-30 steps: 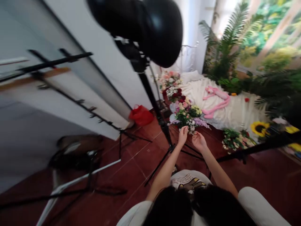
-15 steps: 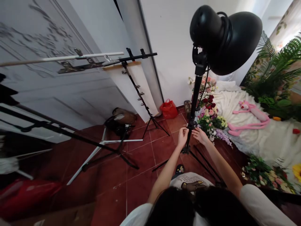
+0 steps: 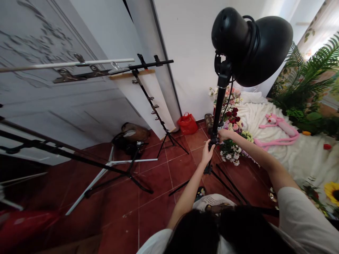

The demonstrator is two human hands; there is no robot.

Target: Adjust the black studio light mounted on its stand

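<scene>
A black light stand (image 3: 219,102) stands upright in front of me, with a large black lamp head (image 3: 251,47) on top and a cable hanging beside the pole. My left hand (image 3: 208,152) is closed round the pole at a black collar. Slightly higher, on the pole's right side, my right hand (image 3: 224,134) has its fingers bent at the pole; their tips are partly hidden behind it. The stand's legs spread over the red tiles below my hands.
A backdrop stand (image 3: 152,106) with clips and a white sheet is ahead left. Other stand legs (image 3: 132,176) cross the floor. A red bag (image 3: 188,124) sits by the wall. Flowers (image 3: 233,155) and a pink plush toy (image 3: 284,132) on a white blanket (image 3: 307,158) are at right.
My left hand has closed round the pole. My right hand, earlier open with fingers spread beside it, has moved up and closed at the pole. The view has shifted slightly.
</scene>
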